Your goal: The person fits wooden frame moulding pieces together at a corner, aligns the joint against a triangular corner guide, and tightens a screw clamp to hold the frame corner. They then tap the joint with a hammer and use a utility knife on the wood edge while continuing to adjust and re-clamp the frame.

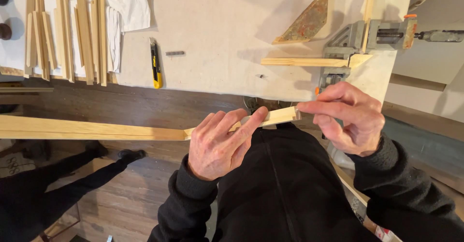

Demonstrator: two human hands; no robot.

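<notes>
So the person's got a long pale wooden strip [96,128] with a mitred end held level in front of their chest, below the table edge. Left hand [217,145] wraps it, fingers pressed along the top; right hand [348,118] pinches the cut tip between thumb and forefinger. On the white-covered table [217,24]: one yellow utility knife [155,64], one grey corner clamp [362,41], and a bunch of short wooden strips [67,36], too overlapped to count.

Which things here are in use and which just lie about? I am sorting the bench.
In use: left hand, right hand, long wooden strip.
Lying about: yellow utility knife, row of wood strips, triangular piece, corner clamp.
</notes>
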